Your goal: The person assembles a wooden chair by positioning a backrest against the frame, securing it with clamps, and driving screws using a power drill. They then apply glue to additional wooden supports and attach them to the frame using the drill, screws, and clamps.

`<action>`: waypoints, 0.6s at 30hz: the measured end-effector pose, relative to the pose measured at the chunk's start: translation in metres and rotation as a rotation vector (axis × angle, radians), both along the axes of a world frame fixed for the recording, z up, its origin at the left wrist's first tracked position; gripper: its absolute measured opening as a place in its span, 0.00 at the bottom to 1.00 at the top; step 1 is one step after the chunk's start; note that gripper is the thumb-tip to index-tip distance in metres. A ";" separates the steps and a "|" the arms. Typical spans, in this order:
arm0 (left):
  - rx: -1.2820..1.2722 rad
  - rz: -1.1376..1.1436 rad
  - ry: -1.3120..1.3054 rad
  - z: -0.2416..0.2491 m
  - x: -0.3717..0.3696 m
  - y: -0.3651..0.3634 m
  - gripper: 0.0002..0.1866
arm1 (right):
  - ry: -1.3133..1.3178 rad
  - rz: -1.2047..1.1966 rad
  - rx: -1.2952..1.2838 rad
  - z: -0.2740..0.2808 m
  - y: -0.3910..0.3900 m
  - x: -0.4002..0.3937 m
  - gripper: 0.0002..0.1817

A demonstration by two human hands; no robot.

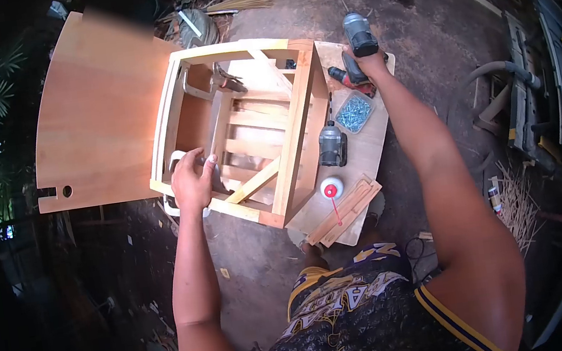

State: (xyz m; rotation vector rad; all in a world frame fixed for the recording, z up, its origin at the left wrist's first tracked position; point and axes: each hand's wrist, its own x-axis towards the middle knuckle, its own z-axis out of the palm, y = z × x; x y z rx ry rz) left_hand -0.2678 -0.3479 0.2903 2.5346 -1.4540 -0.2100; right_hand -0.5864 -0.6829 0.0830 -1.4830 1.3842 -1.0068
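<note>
A wooden box frame [290, 156] with slats and diagonal corner braces lies in the middle. My left hand [190, 182] is at its left front corner, fingers bent over the rail and thumb on the inner side, beside a long strip [219, 123]. My right hand [371, 64] is wrapped round the handle of a cordless drill [360, 33], held over the far end of a board [369, 146]. Below that drill is a red and black power tool [354, 84], partly covered. A clear tub of screws [356, 111] sits close by.
On the board are a second drill [331, 146], a glue bottle with a red cap [332, 188] and thin wooden strips [349, 210]. A clamp [227, 79] is on the frame's far side. A large plywood panel [95, 115] extends left. Machinery [521, 87] stands at right.
</note>
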 end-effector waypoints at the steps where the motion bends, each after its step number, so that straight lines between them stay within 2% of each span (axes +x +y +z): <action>1: 0.003 0.031 -0.009 -0.001 -0.002 -0.002 0.22 | -0.008 0.008 0.017 0.006 -0.012 0.010 0.28; 2: 0.010 0.032 0.008 -0.002 -0.002 -0.003 0.21 | 0.004 0.009 0.027 -0.006 -0.031 0.019 0.31; 3: 0.018 0.040 0.023 -0.002 -0.001 -0.003 0.21 | -0.089 -0.048 -0.002 -0.043 -0.055 0.032 0.32; 5: 0.027 0.052 0.005 0.000 -0.002 -0.006 0.21 | -0.060 -0.008 -0.021 -0.064 -0.086 0.052 0.30; 7: 0.016 0.119 0.066 -0.001 -0.001 -0.007 0.22 | 0.016 -0.045 -0.108 -0.140 -0.127 0.067 0.31; 11: 0.022 0.096 0.051 0.002 0.000 -0.009 0.22 | 0.015 -0.062 -0.005 -0.142 -0.120 0.077 0.37; 12: 0.016 0.102 0.042 0.001 0.001 -0.008 0.22 | 0.070 0.017 -0.023 -0.151 -0.127 0.073 0.39; 13: 0.050 0.102 0.019 0.002 0.001 -0.009 0.21 | 0.127 0.032 0.105 -0.120 -0.110 0.072 0.32; 15: 0.042 0.153 0.077 0.006 -0.001 -0.010 0.20 | 0.164 0.123 0.030 -0.146 -0.116 0.066 0.34; 16: 0.038 0.152 0.072 0.005 0.000 -0.008 0.21 | 0.017 0.182 0.037 -0.176 -0.123 0.061 0.34; 17: 0.031 0.146 0.064 0.003 0.002 -0.007 0.21 | 0.157 0.178 -0.092 -0.176 -0.119 0.058 0.35; 18: 0.020 0.132 0.033 0.000 0.004 -0.004 0.21 | 0.134 0.197 -0.040 -0.186 -0.119 0.054 0.35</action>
